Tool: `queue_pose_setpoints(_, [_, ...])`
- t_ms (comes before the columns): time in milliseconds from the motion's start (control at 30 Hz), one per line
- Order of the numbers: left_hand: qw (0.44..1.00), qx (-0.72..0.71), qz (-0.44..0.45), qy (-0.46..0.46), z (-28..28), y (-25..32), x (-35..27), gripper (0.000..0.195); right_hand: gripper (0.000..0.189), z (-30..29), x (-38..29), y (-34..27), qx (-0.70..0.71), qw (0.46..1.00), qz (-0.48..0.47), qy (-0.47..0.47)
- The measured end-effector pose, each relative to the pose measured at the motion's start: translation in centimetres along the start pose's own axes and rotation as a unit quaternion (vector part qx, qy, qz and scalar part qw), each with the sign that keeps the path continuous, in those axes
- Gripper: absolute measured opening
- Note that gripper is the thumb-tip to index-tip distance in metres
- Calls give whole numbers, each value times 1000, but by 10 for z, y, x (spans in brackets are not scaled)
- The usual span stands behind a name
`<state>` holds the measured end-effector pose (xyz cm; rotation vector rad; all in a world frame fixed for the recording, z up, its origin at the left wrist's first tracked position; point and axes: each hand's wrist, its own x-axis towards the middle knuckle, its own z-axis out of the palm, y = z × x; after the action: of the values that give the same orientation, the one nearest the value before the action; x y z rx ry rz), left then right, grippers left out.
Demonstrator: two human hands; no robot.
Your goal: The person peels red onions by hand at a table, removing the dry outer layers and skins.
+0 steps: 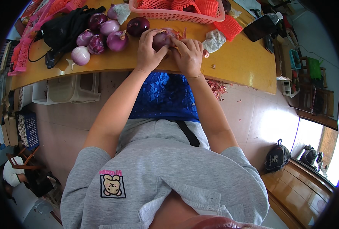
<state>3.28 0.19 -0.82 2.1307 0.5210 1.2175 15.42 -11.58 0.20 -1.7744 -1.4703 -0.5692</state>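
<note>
On the yellow wooden table (238,61), my left hand (150,53) grips a red onion (160,41) with papery skin partly loose. The thumb and fingers of my right hand (188,54) pinch at the onion's right side, where reddish skin sticks up. Several purple onions (117,41) lie in a group to the left, with a pale, smooth onion (81,55) nearest the table edge. A darker red onion (138,26) sits just beyond my left hand. Right of my right hand lies a crumpled whitish wrapping (214,41).
A pink plastic basket (178,15) of red foam nets stands at the back. A black bag (63,30) lies at left, a dark bottle (261,27) at right. A blue bag (165,97) hangs below the table edge, beside onion peelings (216,88). Another person (14,171) is at lower left.
</note>
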Motion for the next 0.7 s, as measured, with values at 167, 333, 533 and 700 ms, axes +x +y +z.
queue_pose_setpoints(167, [1000,-2,-9,11,1,-2,0,49,33,1,-2,4,17,1000,-23,10])
queue_pose_setpoints(333, [1000,-5,-1,3,0,1,0,49,44,-3,6,-11,-2,999,28,21])
queue_pose_setpoints(533, [1000,-20,9,-20,-3,0,0,49,49,3,2,-2,-14,1000,-4,-7])
queue_pose_setpoints(700, [999,-32,7,-26,-4,2,1,49,48,4,-2,3,9,1000,14,-6])
